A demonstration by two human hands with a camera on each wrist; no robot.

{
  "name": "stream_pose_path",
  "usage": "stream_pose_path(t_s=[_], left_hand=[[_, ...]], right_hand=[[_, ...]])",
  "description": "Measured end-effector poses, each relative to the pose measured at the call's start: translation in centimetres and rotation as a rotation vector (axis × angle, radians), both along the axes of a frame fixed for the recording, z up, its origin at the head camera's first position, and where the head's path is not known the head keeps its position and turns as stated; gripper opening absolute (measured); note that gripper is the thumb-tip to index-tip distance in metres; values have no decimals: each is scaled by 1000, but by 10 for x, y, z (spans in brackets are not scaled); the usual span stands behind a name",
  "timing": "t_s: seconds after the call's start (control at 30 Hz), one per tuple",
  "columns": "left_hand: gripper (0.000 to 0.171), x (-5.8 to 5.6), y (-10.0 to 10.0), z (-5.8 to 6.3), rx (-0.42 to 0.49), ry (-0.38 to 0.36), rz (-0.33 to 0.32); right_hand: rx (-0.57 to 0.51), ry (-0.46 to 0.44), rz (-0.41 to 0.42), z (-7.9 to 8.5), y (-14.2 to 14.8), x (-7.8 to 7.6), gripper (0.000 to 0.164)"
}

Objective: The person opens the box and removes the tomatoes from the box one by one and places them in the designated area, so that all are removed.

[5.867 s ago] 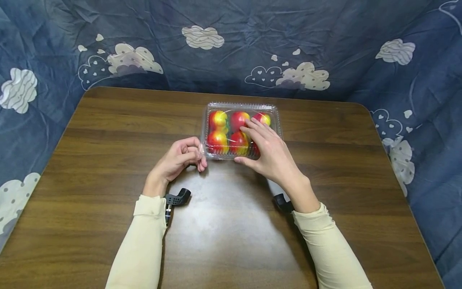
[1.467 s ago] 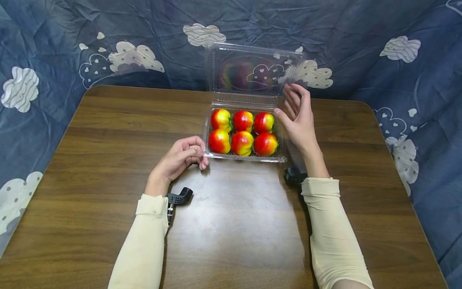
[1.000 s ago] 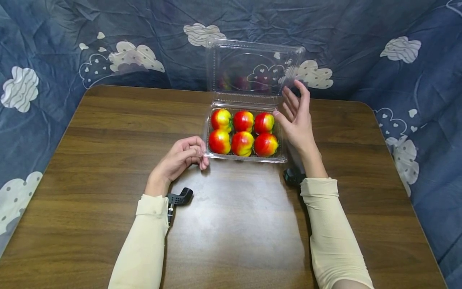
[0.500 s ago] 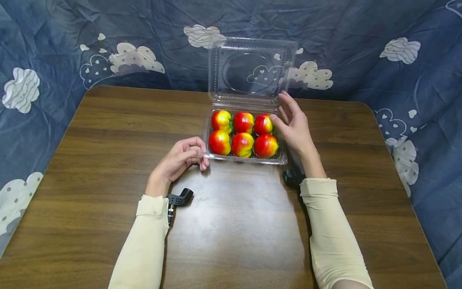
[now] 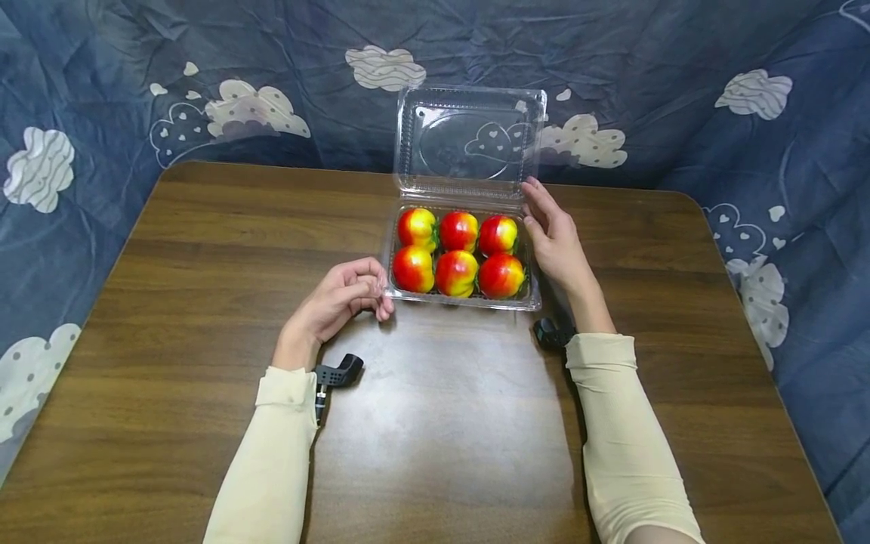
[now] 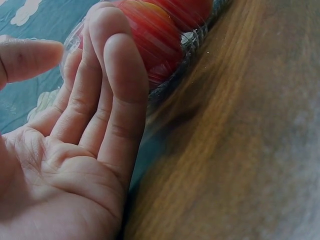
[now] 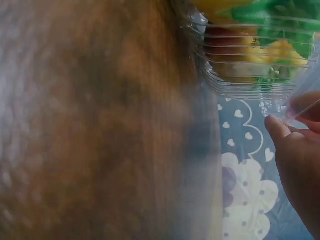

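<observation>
A clear plastic clamshell container (image 5: 469, 304) sits near the table's far edge, its lid (image 5: 476, 140) raised and leaning back. Inside lie two rows of red-and-yellow fruits (image 5: 456, 273) with green leaves. My left hand (image 5: 336, 296) pinches the near left corner of the rim; in the left wrist view its fingers (image 6: 120, 75) stand close beside the container wall. At the far right corner by the hinge, my right hand (image 5: 559, 245) pinches the rim between thumb and fingers, as the right wrist view shows at the plastic edge (image 7: 275, 107).
The brown wooden table (image 5: 435, 423) carries the container at its back centre. Behind it hangs a blue cloth (image 5: 326, 45) printed with white clouds. A black wrist camera (image 5: 340, 370) juts from the left sleeve, another camera (image 5: 552, 333) from the right.
The lid, closed over the fruits at first, has swung up and back. My right hand has gone from the lid's top to the far right corner. My left hand has stayed put.
</observation>
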State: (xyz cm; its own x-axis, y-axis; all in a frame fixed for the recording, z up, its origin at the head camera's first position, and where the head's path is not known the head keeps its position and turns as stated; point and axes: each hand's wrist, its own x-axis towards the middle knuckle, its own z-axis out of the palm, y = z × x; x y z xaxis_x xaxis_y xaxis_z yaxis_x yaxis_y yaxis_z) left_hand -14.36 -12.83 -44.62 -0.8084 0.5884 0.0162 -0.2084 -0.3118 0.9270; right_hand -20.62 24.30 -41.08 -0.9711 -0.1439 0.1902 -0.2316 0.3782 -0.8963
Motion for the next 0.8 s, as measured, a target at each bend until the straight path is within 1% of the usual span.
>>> stream_pose_path(t_s=[0.2,0.3,0.4,0.57,0.8], left_hand=[[12,0,0,0,-8,-7,1],[11,0,0,-1,-13,-6,-2],[11,0,0,-1,-14,1,1],[11,0,0,0,-17,-7,3],[11,1,0,0,-18,-6,0]], right_hand=[[26,-16,-9,-2,0,0,56],[56,-27,-13,-3,0,0,56],[83,-23,-14,-3,0,0,56],[121,-22,-18,-3,0,0,55],[174,-33,-24,-6,2,-1,53]])
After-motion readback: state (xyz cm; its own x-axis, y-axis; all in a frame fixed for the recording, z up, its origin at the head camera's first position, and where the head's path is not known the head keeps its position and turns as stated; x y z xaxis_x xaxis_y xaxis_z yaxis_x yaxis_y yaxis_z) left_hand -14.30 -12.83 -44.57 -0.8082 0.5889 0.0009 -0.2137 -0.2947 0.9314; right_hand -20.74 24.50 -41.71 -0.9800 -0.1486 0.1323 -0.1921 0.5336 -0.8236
